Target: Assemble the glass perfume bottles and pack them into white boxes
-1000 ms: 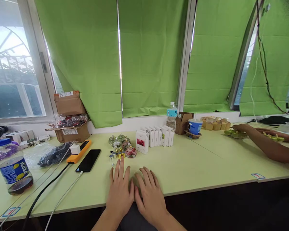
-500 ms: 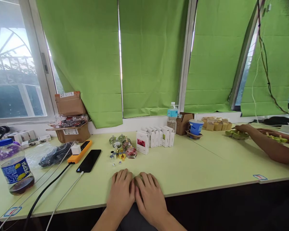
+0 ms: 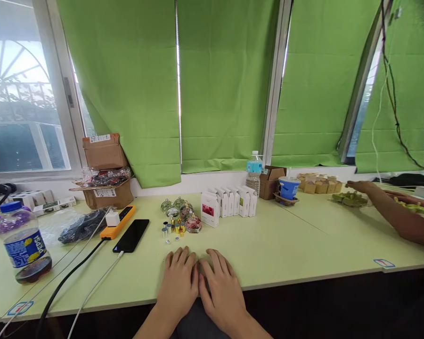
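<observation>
My left hand [image 3: 178, 278] and my right hand [image 3: 219, 282] lie side by side, palms down, at the front edge of the pale green table [image 3: 286, 249]. Their fingers are stretched out, and neither holds anything. Beyond them stands a group of small round glass bottles [image 3: 193, 224], some clear or green, some pink. In front of the bottles are several small silver and gold caps [image 3: 177, 228]. To the right of these a row of small white boxes [image 3: 229, 202] stands upright, the nearest one [image 3: 209, 210] with a red picture.
Left of my hands lie a black phone [image 3: 131, 236] on a white cable, an orange power strip [image 3: 118, 222] and a Pepsi bottle [image 3: 24, 245]. Cardboard boxes [image 3: 108, 174], a water bottle [image 3: 254, 172] and a blue cup [image 3: 288, 187] stand behind. At right are another person's arms [image 3: 395, 212].
My hands stay in place, with the right fingers shifted very slightly. The other person's near hand has lifted a little off the green items at the right. The view has shifted a touch.
</observation>
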Demonstrator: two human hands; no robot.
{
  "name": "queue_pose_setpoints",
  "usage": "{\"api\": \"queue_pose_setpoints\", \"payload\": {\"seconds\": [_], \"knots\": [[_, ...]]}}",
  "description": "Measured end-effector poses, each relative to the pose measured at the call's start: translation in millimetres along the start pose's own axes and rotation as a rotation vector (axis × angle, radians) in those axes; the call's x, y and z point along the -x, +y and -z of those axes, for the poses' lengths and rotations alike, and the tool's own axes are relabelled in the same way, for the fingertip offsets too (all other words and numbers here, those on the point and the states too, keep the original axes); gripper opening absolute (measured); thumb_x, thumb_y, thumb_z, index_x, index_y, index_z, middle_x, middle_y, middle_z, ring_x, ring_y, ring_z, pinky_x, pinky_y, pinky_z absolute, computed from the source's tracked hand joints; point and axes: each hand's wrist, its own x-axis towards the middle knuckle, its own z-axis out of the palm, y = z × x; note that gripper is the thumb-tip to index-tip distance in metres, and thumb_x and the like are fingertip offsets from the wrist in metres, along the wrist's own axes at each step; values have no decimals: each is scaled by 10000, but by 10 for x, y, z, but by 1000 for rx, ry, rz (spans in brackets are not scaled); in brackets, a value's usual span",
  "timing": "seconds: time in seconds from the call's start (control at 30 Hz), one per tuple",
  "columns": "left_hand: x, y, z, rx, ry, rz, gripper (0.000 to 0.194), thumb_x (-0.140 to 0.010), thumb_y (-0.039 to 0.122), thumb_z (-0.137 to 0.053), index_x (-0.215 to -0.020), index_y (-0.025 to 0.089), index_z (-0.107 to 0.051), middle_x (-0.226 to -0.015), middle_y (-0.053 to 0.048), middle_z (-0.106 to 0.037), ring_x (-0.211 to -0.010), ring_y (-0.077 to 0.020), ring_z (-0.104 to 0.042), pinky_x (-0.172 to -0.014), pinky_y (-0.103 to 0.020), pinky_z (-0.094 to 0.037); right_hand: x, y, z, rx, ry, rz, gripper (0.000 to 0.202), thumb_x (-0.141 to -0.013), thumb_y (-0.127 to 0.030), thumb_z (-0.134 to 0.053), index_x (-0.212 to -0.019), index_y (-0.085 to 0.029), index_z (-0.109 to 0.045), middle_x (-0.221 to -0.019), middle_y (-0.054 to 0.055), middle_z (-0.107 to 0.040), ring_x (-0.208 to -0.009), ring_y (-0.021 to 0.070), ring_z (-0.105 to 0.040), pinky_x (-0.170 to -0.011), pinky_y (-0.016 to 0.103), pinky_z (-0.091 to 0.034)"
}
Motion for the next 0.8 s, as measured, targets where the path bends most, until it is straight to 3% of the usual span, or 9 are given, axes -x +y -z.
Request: {"api": "queue_pose_setpoints", "payload": {"seconds": [0.17, 0.33, 0.53, 0.67, 0.8], "knots": [[4, -14, -15, -6, 3, -5, 371, -974, 285, -390, -1273, 282, -611, -1427, -45, -550, -1352, -257, -440, -1156, -515, -285, 9, 33, -38, 58, -14, 17, 350, -916, -280, -470, -1249, -233, -569, -1435, 113, -480, -1322, 300, -430, -1063, 466, -379], [12, -2, -9, -22, 11, -12, 370, -967, 272, -397, -1260, 275, -624, -1409, -55, -561, -1340, -257, -450, -1151, -502, -299, 11, 17, -37, 39, -17, 27, 348, -940, -284, -467, -1273, -252, -564, -1308, 73, -599, -1245, 263, -510, -1112, 449, -329], [21, 16, -6, -85, 137, 36, 445, -949, 342, -456, -1371, 235, -548, -1546, -111, -398, -1427, -314, -340, -1160, -545, -264, -1, 0, -2, 24, -29, 42, 335, -942, -271, -460, -1254, -250, -583, -1272, 63, -623, -1219, 254, -536, -1116, 448, -328], [7, 7, -10, -67, 43, 0, 393, -964, 286, -395, -1295, 235, -602, -1435, -95, -540, -1328, -273, -477, -1154, -534, -286, -21, -5, 33, 86, 23, 19, 505, -914, -260, -458, -1418, -221, -468, -1504, 118, -432, -1398, 312, -373, -1090, 480, -364], [-4, 12, -2, -66, 24, 1, 388, -958, 275, -394, -1274, 220, -612, -1403, -100, -566, -1310, -278, -492, -1132, -506, -333, -32, -17, 57, 126, 44, 39, 590, -896, -243, -459, -1482, -210, -393, -1630, 112, -190, -1486, 340, -197, -1116, 519, -334]]}}
